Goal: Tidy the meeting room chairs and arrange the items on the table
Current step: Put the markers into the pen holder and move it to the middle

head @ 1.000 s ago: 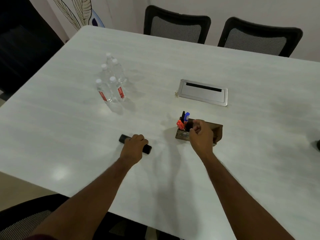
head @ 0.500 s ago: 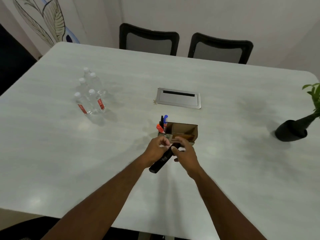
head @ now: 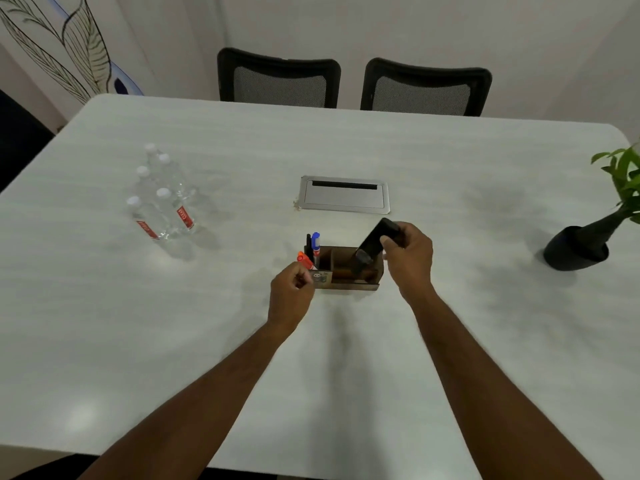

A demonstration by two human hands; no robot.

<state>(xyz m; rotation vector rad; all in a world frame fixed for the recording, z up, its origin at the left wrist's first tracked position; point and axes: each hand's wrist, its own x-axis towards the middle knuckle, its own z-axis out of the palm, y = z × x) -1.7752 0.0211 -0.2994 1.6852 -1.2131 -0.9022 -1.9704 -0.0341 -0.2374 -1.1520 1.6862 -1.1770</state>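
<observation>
A brown wooden desk organiser (head: 346, 281) stands mid-table, with several markers (head: 312, 247) upright in its left compartment. My right hand (head: 410, 252) grips the top of a black remote (head: 372, 243), which tilts with its lower end inside the organiser's right compartment. My left hand (head: 292, 292) is loosely curled against the organiser's front left corner and holds nothing that I can see. Several clear water bottles (head: 161, 199) with red labels stand grouped to the left. Two black mesh chairs (head: 278, 79) (head: 427, 88) are pushed in at the far edge.
A silver cable hatch (head: 344, 195) is set into the white table (head: 104, 323) behind the organiser. A plant in a black pot (head: 576, 252) stands at the right. A dark chair back (head: 45, 471) shows at the near left corner.
The remote passed from my left hand on the table to both hands, and is now in my right hand alone, tipped into the organiser. My left hand came to the organiser's corner.
</observation>
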